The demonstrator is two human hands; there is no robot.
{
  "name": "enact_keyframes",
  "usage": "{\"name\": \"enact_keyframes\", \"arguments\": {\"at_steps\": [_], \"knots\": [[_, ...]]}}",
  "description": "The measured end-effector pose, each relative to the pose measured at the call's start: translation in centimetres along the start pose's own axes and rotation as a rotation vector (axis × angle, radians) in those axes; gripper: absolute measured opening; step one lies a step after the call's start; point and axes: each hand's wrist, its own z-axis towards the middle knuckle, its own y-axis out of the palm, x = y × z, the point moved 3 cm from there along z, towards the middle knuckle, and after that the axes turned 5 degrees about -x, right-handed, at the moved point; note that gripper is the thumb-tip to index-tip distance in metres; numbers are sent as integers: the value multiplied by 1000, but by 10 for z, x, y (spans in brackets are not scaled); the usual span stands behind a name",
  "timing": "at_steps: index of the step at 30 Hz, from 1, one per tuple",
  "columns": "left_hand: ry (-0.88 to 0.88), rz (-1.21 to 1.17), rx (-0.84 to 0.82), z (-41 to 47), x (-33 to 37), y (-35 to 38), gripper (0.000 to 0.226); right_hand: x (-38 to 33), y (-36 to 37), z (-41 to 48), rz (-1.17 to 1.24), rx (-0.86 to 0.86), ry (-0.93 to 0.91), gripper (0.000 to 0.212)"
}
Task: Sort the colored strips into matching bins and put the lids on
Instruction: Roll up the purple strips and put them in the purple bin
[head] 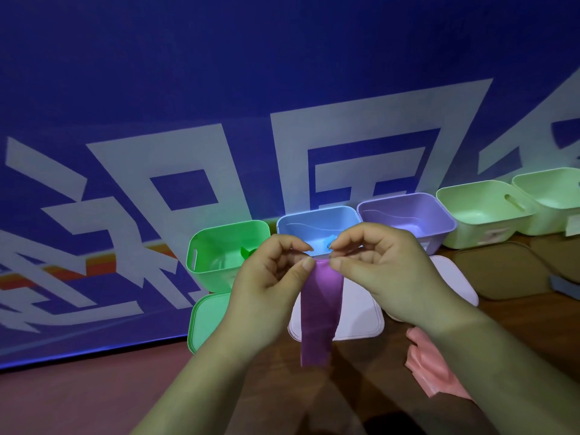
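Two hands (pixel 266 277) (pixel 379 265) on purple strip (pixel 320 309); labels (pixel 497 235) blurred

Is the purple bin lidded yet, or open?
Open: the purple bin shows its bare inside, with no lid on its rim. A pale lid lies flat in front of it.

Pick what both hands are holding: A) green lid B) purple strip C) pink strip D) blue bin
B: the left hand and right hand each pinch the top edge of the purple strip, which hangs down below them.
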Motion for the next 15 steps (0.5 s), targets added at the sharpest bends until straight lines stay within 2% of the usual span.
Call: {"name": "enact_keyframes", "arguments": {"at_steps": [5,10,15], "knots": [[-17,-67,-9,-2,-1,-1,10,-4,1,-2,56,29,21,21],[-36,-126,-82,-4,0,-1,22,-4,0,-3,72,41,48,24],[-57,-119,-58,-4,0,0,30,-7,1,-7,51,28,52,20]]}}
